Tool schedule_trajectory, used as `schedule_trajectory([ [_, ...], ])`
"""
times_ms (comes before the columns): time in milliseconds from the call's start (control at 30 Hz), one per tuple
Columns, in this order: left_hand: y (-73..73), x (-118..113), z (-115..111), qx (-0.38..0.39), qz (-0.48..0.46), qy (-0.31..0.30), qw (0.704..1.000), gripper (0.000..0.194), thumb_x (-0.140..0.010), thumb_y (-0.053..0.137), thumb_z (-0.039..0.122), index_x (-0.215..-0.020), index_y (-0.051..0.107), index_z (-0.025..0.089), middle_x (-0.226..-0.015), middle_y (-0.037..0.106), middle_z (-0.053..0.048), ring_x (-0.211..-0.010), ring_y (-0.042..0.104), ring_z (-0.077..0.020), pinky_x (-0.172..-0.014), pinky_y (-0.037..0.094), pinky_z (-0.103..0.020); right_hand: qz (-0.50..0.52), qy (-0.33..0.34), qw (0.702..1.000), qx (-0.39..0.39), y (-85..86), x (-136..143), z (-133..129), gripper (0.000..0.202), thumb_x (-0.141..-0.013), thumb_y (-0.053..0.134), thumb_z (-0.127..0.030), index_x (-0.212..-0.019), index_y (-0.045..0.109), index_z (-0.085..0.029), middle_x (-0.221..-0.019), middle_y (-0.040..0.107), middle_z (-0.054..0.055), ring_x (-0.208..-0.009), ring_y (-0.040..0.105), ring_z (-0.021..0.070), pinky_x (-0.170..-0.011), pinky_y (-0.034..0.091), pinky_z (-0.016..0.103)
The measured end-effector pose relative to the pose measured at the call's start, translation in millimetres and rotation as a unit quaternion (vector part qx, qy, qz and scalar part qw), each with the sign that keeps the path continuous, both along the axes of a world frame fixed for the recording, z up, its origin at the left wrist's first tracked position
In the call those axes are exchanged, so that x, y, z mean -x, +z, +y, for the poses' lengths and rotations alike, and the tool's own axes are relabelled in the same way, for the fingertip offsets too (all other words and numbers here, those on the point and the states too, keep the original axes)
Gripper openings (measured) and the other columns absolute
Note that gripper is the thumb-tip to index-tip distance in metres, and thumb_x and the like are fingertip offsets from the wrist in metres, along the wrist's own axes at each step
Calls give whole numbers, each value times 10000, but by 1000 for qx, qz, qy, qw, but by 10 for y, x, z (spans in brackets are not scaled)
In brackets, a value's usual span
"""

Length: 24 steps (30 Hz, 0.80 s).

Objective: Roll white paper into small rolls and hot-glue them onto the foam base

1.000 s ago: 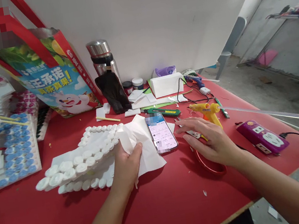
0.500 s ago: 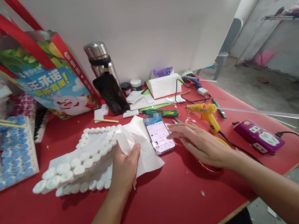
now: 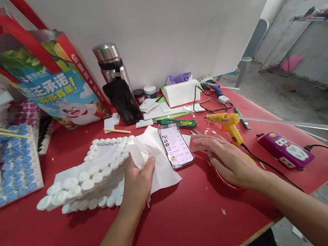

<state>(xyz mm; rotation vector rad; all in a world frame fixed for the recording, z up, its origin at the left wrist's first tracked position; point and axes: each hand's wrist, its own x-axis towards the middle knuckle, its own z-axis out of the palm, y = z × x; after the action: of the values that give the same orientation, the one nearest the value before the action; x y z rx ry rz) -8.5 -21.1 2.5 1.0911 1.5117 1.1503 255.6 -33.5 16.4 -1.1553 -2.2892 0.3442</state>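
My left hand is closed on a crumpled sheet of white paper, thumb on top. Against that hand lies a white piece edged with rows of round white rosettes; whether the fingers grip it too is hidden. Right of the paper a lit smartphone rests face up, showing a list. My right hand hovers just right of the phone, fingers stretched out and holding nothing. Beneath it a round red-rimmed object is partly covered. A yellow glue gun lies beyond that hand.
A purple power strip sits at the right edge of the red table. Behind are a green utility knife, a steel flask, a black phone and a white box. Blue-rosette pieces and a carrier bag stand left.
My right hand has drawn slightly right, away from the phone. The phone's screen shows a different list. My left hand keeps its hold on the paper.
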Motion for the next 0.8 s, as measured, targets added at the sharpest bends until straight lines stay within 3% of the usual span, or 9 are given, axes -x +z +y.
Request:
schedule_trajectory([
  [100,0,0,3,4,0,4,1000,398,-803,727,429,-1107,694,175,-1062,765,-99,-1022,709,-324,-881,539,-417,-6,5,1000,-1,-24,-31,-72,449,-901,418,-48,-1286,529,-252,-1390,614,100,-1310,561,278,-1041,507,529],
  [333,3,0,2,13,-4,6,1000,432,-797,728,439,-1126,685,163,-1080,761,-118,-1052,704,-341,-894,539,-433,-26,39,999,-16,-28,19,-81,514,-892,404,-28,-1362,455,-228,-1331,643,137,-1348,532,285,-1055,488,548],
  [800,-26,7,-1,1,-10,-2,1000,410,-821,717,441,-1137,692,180,-1110,760,-112,-1044,709,-324,-881,545,-412,4,1,999,-49,38,46,-91,530,-895,407,-25,-1376,442,-244,-1310,668,100,-1301,565,268,-1025,505,500],
])
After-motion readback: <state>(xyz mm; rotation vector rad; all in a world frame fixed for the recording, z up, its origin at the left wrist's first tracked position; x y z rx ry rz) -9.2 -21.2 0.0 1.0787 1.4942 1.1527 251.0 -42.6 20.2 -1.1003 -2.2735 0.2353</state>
